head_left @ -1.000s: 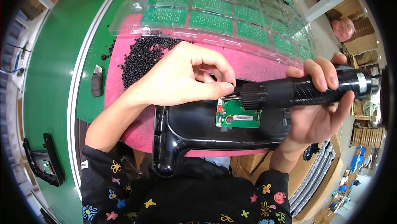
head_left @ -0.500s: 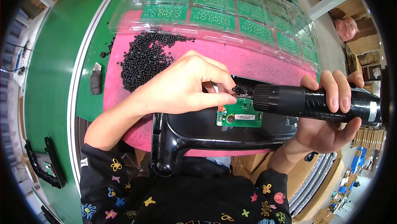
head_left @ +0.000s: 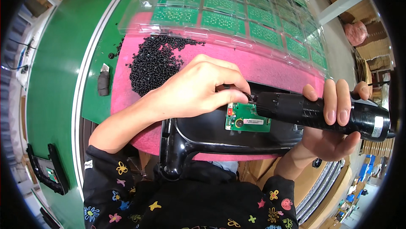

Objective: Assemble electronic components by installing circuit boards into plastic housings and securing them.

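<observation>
Screwdriver (head_left: 311, 112) in right hand (head_left: 332, 110); left hand (head_left: 203, 86) in narrow pinch (contents unclear); bare pink mat (head_left: 247, 62) beyond edge of black housing (head_left: 203, 129)

The casing (head_left: 215, 136) looks like smooth, glossy black plastic; the power screwdriver (head_left: 296, 111) shows a matt, ribbed nose and a shinier plastic body; the pink mat (head_left: 270, 63) looks like rough, matt cloth, the tray (head_left: 186, 30) clear, glossy plastic, the sleeve (head_left: 102, 178) matt cloth
</observation>
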`<state>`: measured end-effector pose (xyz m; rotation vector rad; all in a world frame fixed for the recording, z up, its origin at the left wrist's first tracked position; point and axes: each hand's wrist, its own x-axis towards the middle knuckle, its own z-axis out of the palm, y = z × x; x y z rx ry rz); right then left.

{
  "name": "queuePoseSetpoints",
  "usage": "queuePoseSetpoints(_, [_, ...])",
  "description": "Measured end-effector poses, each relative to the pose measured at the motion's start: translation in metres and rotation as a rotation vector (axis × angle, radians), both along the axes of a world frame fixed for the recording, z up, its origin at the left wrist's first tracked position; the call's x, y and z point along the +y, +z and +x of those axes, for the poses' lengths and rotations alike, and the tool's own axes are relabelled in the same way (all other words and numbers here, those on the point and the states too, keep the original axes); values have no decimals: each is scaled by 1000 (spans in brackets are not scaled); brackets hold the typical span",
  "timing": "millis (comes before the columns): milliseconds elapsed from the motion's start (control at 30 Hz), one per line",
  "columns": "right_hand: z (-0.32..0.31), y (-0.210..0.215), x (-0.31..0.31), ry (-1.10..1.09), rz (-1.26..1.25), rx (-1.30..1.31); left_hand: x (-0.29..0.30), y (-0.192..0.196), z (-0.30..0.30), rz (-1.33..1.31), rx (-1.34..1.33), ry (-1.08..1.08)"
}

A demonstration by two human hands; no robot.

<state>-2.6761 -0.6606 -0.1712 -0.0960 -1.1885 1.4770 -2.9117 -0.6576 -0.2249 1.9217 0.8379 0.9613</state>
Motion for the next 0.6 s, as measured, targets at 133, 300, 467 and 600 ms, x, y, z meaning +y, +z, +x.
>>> queuePoseSetpoints(133, [-8, 3, -1, 8, 11, 20, 1, 0, 2, 184, 22, 16])
queuePoseSetpoints(300, [9, 19, -5, -205, 100, -87, 1, 4, 2, 205, -26, 126])
queuePoseSetpoints(467, [36, 4, 1, -217, 122, -138, -10, -2, 9, 124, 29, -63])
queuePoseSetpoints(600, [28, -1, -3, -322, 93, -153, -10, -7, 11, 218, 130, -177])
